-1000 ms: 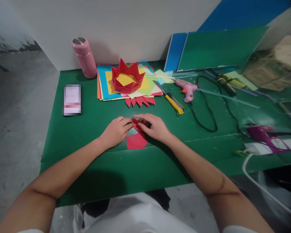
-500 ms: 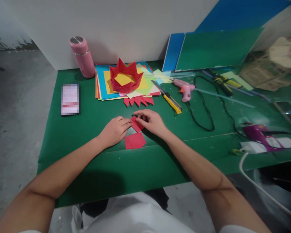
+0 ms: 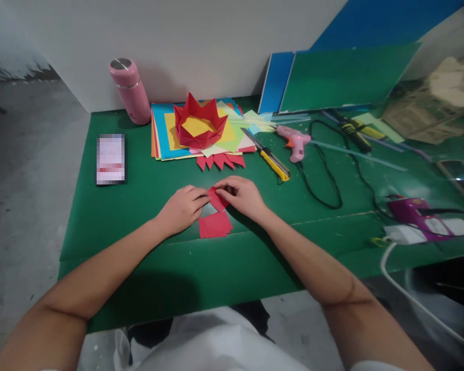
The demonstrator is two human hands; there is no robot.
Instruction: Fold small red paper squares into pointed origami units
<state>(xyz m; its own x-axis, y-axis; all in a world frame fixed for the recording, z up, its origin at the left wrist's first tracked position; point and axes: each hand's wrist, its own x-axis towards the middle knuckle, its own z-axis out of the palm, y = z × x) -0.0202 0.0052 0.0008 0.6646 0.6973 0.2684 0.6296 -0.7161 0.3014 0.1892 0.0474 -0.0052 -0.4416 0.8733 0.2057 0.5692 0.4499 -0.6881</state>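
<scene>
A small red square of paper lies turned cornerwise on the green table between my hands. The fingertips of my left hand are drawn together at its left corner, holding that edge. On the other side my right hand is curled, thumb and fingers closed on the paper's upper right part. Just below, towards me, is a short stack of red paper squares. Beyond my hands lie several pointed folded red paper pieces. A red folded-paper ring with points stands on coloured paper sheets.
A yellow craft knife, blade out, lies right of the paper sheets. Beside it are a pink glue gun and its looping black cord. A pink flask and a blurred-out phone-like object are on the left. A power strip lies right.
My right fingers have come down and closed in over the red square, its top corner now less spread. My left hand is almost unmoved.
</scene>
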